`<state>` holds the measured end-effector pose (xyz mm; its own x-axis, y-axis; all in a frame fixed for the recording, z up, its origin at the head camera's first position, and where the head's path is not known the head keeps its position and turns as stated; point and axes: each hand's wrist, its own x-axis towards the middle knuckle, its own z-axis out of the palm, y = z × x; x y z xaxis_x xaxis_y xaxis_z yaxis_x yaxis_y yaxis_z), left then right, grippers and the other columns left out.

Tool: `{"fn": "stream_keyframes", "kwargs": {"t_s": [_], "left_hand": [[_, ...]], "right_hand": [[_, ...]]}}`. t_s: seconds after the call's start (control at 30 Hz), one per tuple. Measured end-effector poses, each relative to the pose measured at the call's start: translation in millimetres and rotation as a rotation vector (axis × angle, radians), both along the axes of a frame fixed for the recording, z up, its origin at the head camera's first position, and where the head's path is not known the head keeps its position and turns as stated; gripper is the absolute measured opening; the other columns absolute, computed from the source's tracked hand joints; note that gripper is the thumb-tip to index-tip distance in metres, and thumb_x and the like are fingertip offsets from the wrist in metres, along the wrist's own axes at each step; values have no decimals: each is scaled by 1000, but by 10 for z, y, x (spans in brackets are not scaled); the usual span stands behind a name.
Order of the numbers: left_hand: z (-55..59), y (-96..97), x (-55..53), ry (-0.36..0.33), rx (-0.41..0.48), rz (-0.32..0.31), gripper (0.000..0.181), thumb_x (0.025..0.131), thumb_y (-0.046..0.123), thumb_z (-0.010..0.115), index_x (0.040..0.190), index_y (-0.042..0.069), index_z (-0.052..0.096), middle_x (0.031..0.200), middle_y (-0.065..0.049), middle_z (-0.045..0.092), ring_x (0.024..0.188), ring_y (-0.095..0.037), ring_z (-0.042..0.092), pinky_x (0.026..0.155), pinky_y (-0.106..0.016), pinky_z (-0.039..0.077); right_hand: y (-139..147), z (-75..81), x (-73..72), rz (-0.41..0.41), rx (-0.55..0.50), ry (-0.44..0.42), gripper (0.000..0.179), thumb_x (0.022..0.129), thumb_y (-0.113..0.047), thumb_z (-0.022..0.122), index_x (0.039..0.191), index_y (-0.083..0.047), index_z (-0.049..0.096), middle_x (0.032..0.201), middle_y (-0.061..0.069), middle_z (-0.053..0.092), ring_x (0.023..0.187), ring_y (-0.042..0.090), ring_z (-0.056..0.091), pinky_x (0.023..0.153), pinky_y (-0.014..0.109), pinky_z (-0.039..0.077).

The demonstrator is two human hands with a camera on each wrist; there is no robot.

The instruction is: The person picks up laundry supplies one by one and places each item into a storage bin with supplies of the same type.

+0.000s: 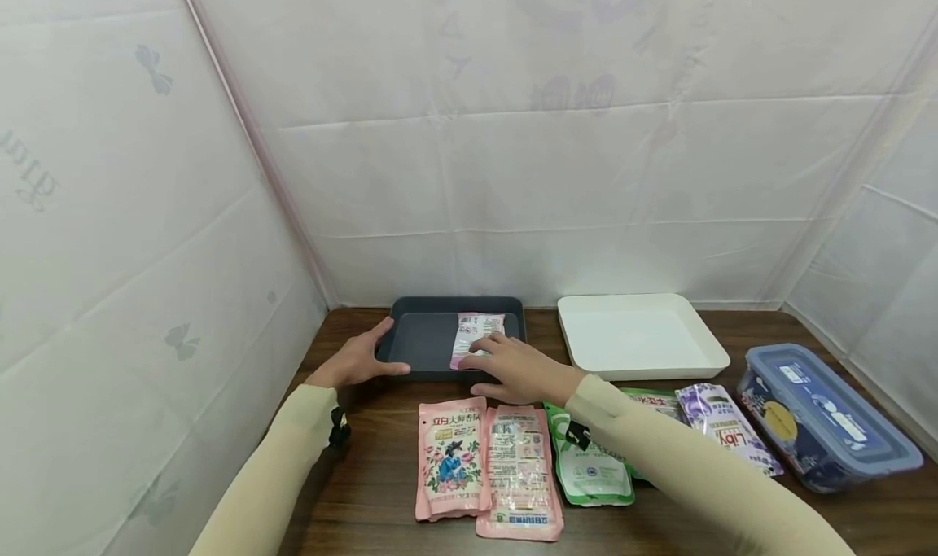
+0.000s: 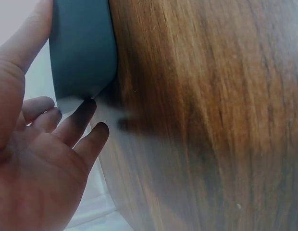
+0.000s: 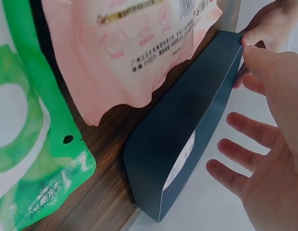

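Observation:
My left hand (image 1: 357, 362) is at the left end of a dark grey tray (image 1: 418, 340), thumb and fingers spread around its near left corner. In the left wrist view, fingertips are right at the tray's end wall (image 2: 84, 48). Over the tray's right half, my right hand (image 1: 523, 370) hovers with fingers spread. Beneath those fingers a small pink-and-white pouch (image 1: 472, 330) lies flat in the tray, partly covered by the hand. The right wrist view has the right hand's fingers (image 3: 245, 154) apart and nothing between them, beside the tray's rim.
In front lie two overlapping pink Liby pouches (image 1: 450, 466), green pouches (image 1: 595, 479) partly under my right forearm, and a purple Liby pouch (image 1: 725, 426). A white tray (image 1: 641, 336) stands at the back right. At the far right is a blue-lidded plastic box (image 1: 828, 401). White sheeting (image 1: 476, 181) encloses the table.

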<state>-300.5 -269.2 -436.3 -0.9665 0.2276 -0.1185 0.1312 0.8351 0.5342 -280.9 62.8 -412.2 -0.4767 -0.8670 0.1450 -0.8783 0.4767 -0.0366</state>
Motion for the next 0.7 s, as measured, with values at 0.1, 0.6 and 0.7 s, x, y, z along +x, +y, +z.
{"fn": "stream_keyframes", "kwargs": {"t_s": [0.1,0.6,0.7], "left_hand": [[-5,-1,-9,-4,-3,1,113,87,48,82,165,3,14,168,-25,17,147,-48,33,113,-63,34],[-26,-1,-16,-3,-26,3,111,88,50,80,165,5,14,168,-23,16,147,-47,34,114,-62,35],[-26,-8,-9,-8,-17,6,111,88,50,80,165,6,14,169,-22,15,146,-48,35,113,-62,35]], "right_hand": [[-20,-10,13,6,-3,-1,44,103,-41,63,142,-20,62,142,9,58,129,31,53,104,50,49],[-68,-54,61,55,-16,57,38,102,-39,65,134,-19,67,131,3,66,116,25,60,99,44,51],[-82,-51,82,48,-6,53,37,102,-39,65,133,-20,67,129,2,67,114,24,61,98,44,51]]}}
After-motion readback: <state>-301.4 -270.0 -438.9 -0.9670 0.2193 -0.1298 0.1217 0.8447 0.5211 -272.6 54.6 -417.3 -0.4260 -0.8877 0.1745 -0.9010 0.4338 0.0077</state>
